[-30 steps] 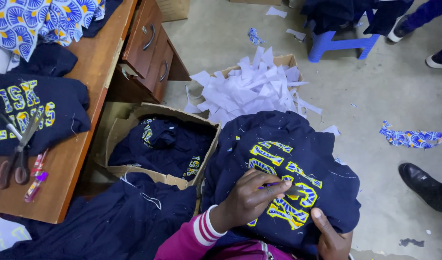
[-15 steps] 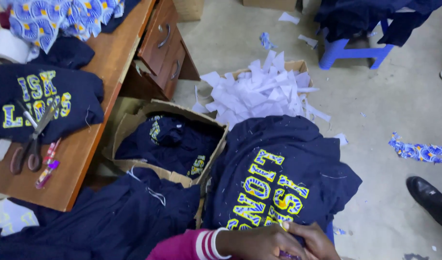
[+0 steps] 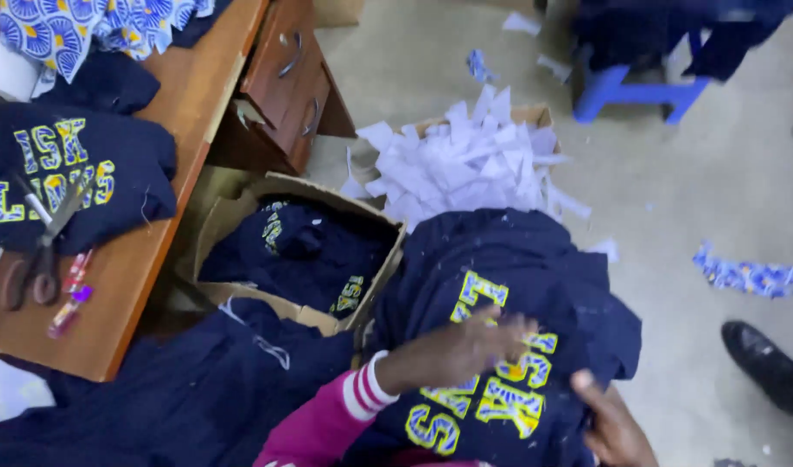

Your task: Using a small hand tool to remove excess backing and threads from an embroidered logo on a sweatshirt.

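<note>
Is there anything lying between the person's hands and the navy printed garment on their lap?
No, nothing visible: the left hand rests flat on the navy garment, on its yellow lettering, and the right hand grips its lower edge directly.

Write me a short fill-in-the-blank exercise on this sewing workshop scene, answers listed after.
1. The left hand rests on the ____ letters of the navy garment.
2. The scissors lie on a garment on the ____ table.
3. The far cardboard box is heaped with white ____ scraps.

Answers: yellow; wooden; paper
</note>
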